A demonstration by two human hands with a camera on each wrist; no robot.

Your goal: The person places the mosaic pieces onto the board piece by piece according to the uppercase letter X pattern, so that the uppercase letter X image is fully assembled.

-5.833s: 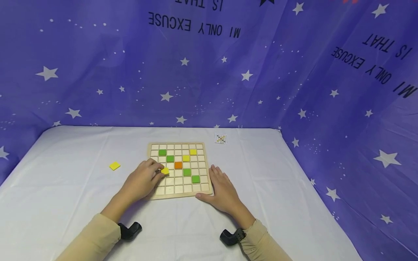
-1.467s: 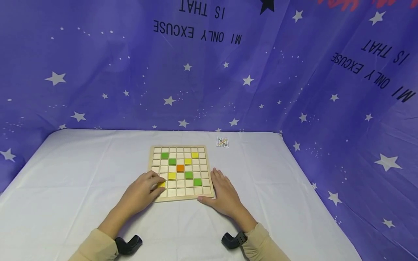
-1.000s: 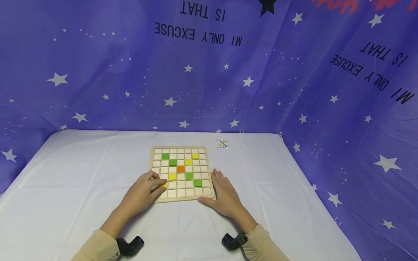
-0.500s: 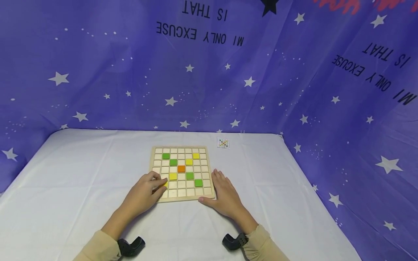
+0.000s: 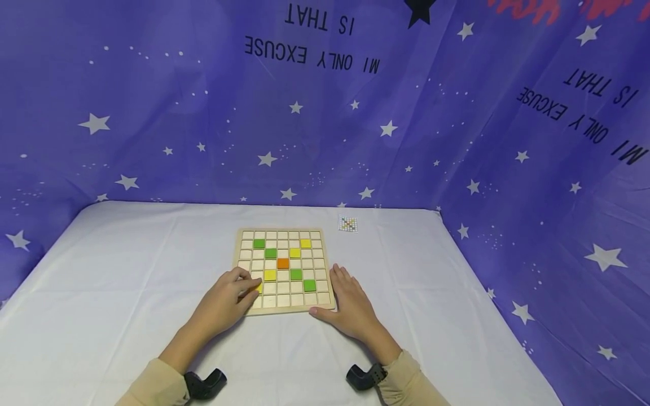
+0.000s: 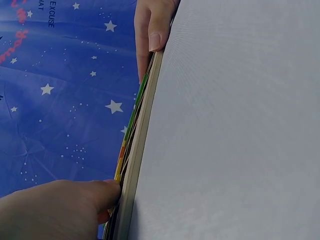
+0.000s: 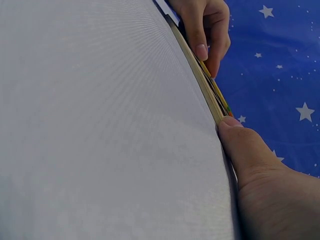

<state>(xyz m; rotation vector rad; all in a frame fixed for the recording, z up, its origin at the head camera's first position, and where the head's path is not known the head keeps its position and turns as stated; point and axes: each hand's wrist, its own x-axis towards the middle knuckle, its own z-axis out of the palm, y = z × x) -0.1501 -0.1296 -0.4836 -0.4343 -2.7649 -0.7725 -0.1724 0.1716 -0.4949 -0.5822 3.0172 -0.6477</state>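
Observation:
A square wooden grid board (image 5: 282, 299) lies on the table. My left hand (image 5: 223, 299) is over its lower left part, thumb and fingertips pinching a yellow tile (image 5: 259, 288) at a cell there; the fingers hide much of that tile. Further up that diagonal are another yellow tile (image 5: 270, 275), an orange tile (image 5: 282, 263) and two more yellow ones. Several green tiles (image 5: 296, 274) cross them along the other diagonal. My right hand (image 5: 352, 307) rests against the board's right edge, fingers straight, thumb at the front right corner. Both wrist views show the board nearly edge-on.
A small printed card (image 5: 348, 224) with a coloured grid pattern lies on the white tablecloth (image 5: 431, 293) beyond the board's right corner. A blue curtain with stars (image 5: 315, 129) hangs behind and to the right. Each wrist wears a black device (image 5: 205, 384).
Since the oldest frame, a yellow tile left of the board has gone from there, and another now lies in its cell. My left hand has moved nearer the front. Over the last second, it barely shifts.

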